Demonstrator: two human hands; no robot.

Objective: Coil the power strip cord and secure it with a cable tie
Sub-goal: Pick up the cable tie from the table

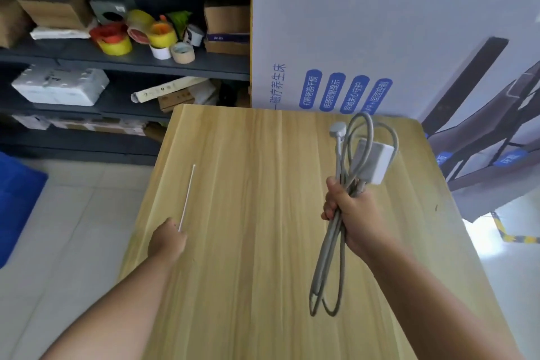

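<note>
My right hand (349, 210) is closed tight around the middle of the cord (328, 257), which is already gathered into long loops. Holding it at the waist keeps the loops from springing apart: one end of the bundle hangs down over the table (248, 242), the other rises above my fist, where the white strip (371, 162) and the round plug (337, 129) stick up. The bundle is lifted clear of the wood, so I judge the coiling done and the tying still to do.

My left hand (167, 241) is down on the table at the near end of the tie (187, 197), a thin white strip lying flat and straight, well apart from the cord. My fingers curl over its tip; I cannot tell whether they have pinched it yet. Reaching with the free hand makes sense, since letting go with the other would undo the coil.

Behind the table leans a big carton (365, 38) with Chinese print turned on its side; I read "磁疗养生床", and the blue labels beside it are too blurred to trust. The tape rolls (140, 35) on the shelf show no readable marks.
</note>
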